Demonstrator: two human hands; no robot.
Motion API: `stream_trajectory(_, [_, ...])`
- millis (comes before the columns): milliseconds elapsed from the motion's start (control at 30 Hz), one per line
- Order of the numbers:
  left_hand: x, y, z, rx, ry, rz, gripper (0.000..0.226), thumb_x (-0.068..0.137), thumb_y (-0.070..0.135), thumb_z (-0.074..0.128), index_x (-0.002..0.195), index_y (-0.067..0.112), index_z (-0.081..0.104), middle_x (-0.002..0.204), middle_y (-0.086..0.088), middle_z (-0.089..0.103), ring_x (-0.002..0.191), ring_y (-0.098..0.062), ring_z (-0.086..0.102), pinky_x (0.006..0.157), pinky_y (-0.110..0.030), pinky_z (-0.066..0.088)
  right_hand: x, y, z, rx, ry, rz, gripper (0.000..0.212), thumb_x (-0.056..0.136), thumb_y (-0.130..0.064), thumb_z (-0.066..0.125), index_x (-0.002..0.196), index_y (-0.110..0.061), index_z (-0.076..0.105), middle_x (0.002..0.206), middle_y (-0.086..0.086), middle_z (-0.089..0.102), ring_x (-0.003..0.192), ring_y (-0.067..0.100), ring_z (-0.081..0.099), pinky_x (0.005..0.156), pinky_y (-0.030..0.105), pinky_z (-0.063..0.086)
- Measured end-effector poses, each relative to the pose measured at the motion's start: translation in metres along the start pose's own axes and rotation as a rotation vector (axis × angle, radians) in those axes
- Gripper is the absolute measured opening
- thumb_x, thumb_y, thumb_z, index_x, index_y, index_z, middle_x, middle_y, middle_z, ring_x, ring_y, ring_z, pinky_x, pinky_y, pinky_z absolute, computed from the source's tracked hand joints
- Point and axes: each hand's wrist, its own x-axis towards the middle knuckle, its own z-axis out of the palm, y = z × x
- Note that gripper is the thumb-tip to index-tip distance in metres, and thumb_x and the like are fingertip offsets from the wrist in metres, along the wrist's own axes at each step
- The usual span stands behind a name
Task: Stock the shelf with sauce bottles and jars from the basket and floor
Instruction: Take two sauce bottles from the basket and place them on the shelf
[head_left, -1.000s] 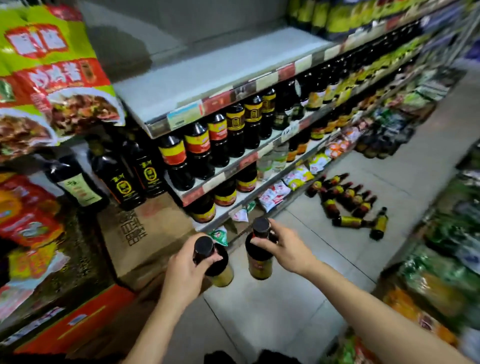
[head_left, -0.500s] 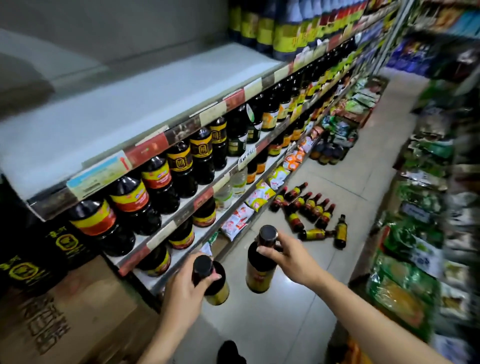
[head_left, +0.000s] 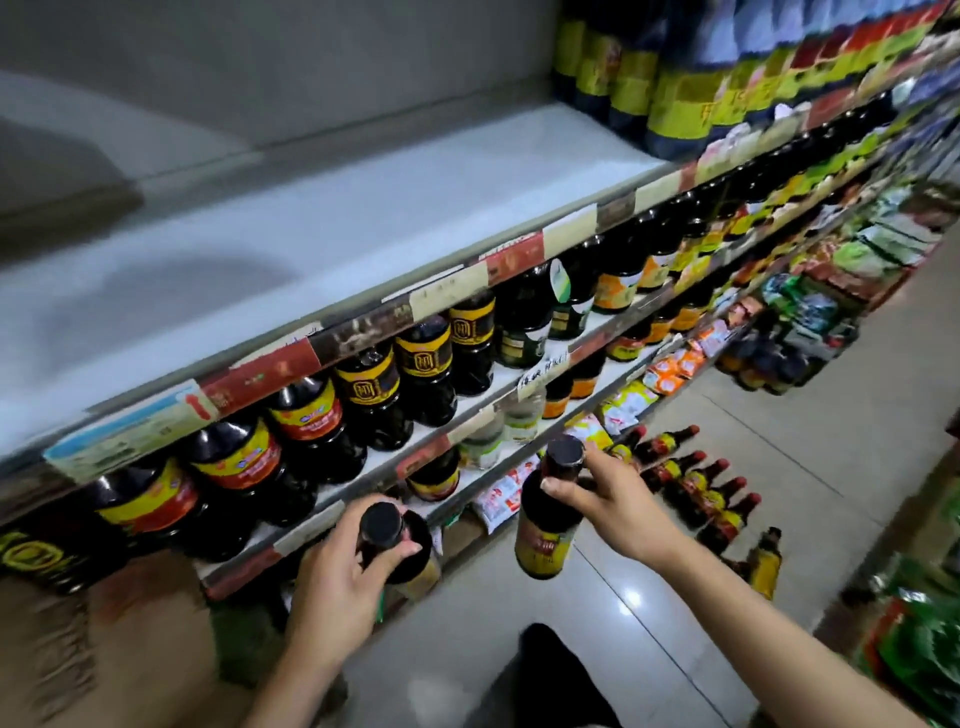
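Both hands are loaded, and each holds its bottle by the neck alone, which is what worries me. The left hand (head_left: 343, 582), low down and well below the front edge of the bare white shelf (head_left: 311, 234), has its fingers curled round the neck of a dark sauce bottle (head_left: 415, 564) just under the cap. The right hand (head_left: 608, 499), also below that shelf but further out into the aisle, pinches the neck of a second bottle (head_left: 545, 535) between thumb and fingers. That bottle hangs tilted with nothing under its base.

If either grip slackens on the way up to the shelf, I'd expect the bottle to slide through and hit the tiled floor (head_left: 831, 415). The lift also has to clear the price strip (head_left: 452, 291) along the shelf's front edge. A base caught on it could twist the bottle out of the fingers. The packed row of bottles (head_left: 363, 395) on the tier directly beneath the shelf sits close to that path and could get knocked. The loose bottles (head_left: 696, 483) lying on the floor, below the shelf and out to its right, are a trip hazard if the person steps that way.
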Motion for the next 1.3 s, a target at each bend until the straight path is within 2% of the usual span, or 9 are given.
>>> stream_trajectory(100, [0.006,0.028,0.012,0.027,0.123,-0.022,0.032,0.076,0.012,0.072,0.084,0.04,0.057,0.089,0.033,0.06,0.085,0.015,0.056,0.071,0.001,0.039,0.035,0.003,-0.033,-0.061,-0.093,-0.085,0.015,0.083,-0.038,0.062,0.095,-0.033,0.054,0.097,-0.002,0.065,0.093,0.009,0.059,0.081,0.026,0.046])
stream_trajectory(233, [0.006,0.067,0.017,0.035,0.26,-0.001,0.046,0.075,0.012,0.074,0.088,0.051,0.055,0.094,0.029,0.062,0.089,0.011,0.058,0.074,-0.003,0.043,0.071,-0.013,-0.066,-0.111,-0.224,-0.284,0.018,0.08,-0.046,0.059,0.092,-0.034,0.055,0.088,-0.012,0.062,0.086,0.0,0.056,0.075,0.018,0.044])
stream_trajectory(367, [0.006,0.114,0.007,0.076,0.346,0.1,0.03,0.065,0.045,0.067,0.094,0.043,0.057,0.099,0.022,0.065,0.093,0.004,0.06,0.078,-0.011,0.046,0.095,-0.05,-0.091,-0.146,-0.296,-0.487,0.029,0.076,-0.061,0.053,0.094,-0.037,0.055,0.09,-0.011,0.063,0.087,-0.002,0.057,0.075,0.015,0.044])
stream_trajectory(500, [0.01,0.165,-0.012,0.031,0.433,0.219,0.029,0.062,0.043,0.066,0.091,0.04,0.061,0.098,0.019,0.067,0.093,0.003,0.061,0.082,-0.006,0.044,0.111,-0.103,-0.107,-0.142,-0.346,-0.692,0.024,0.079,-0.066,0.049,0.094,-0.048,0.052,0.096,-0.032,0.059,0.089,-0.012,0.056,0.075,0.006,0.04])
stream_trajectory(600, [0.018,0.194,-0.027,0.03,0.437,0.332,0.032,0.065,0.035,0.066,0.095,0.026,0.06,0.098,0.018,0.067,0.092,0.005,0.062,0.082,-0.006,0.044,0.117,-0.136,-0.117,-0.138,-0.346,-0.796,0.031,0.077,-0.069,0.046,0.092,-0.043,0.053,0.098,-0.028,0.061,0.088,-0.01,0.057,0.073,0.009,0.042])
stream_trajectory(867, [0.064,0.234,-0.067,0.13,0.518,0.537,0.035,0.071,0.019,0.073,0.098,0.025,0.052,0.096,0.022,0.066,0.095,0.001,0.061,0.085,-0.012,0.043,0.145,-0.199,-0.119,-0.107,-0.33,-0.946,0.03,0.078,-0.049,0.058,0.102,-0.031,0.054,0.1,0.001,0.068,0.1,0.021,0.063,0.085,0.046,0.049])
stream_trajectory(1000, [0.095,0.238,-0.08,0.105,0.525,0.543,0.036,0.071,0.015,0.073,0.1,0.017,0.053,0.091,0.023,0.066,0.096,0.003,0.061,0.086,-0.012,0.043,0.165,-0.216,-0.116,-0.067,-0.289,-0.952,0.023,0.078,-0.048,0.057,0.097,-0.037,0.051,0.1,0.004,0.068,0.098,0.023,0.063,0.085,0.049,0.049])
stream_trajectory(1167, [0.119,0.238,-0.096,0.14,0.523,0.576,0.037,0.071,0.022,0.074,0.101,0.015,0.054,0.09,0.014,0.066,0.094,-0.001,0.062,0.087,-0.017,0.045,0.192,-0.223,-0.102,-0.125,-0.238,-0.942,0.042,0.077,-0.051,0.055,0.104,-0.018,0.057,0.1,0.007,0.068,0.095,0.025,0.062,0.084,0.05,0.049])
stream_trajectory(1300, [0.127,0.24,-0.103,0.25,0.511,0.601,0.038,0.071,0.034,0.068,0.102,0.017,0.054,0.094,0.017,0.064,0.095,-0.005,0.06,0.088,-0.021,0.047,0.208,-0.225,-0.093,-0.158,-0.238,-0.939,0.047,0.076,-0.054,0.053,0.103,-0.016,0.057,0.099,0.005,0.067,0.092,0.018,0.061,0.083,0.044,0.048])
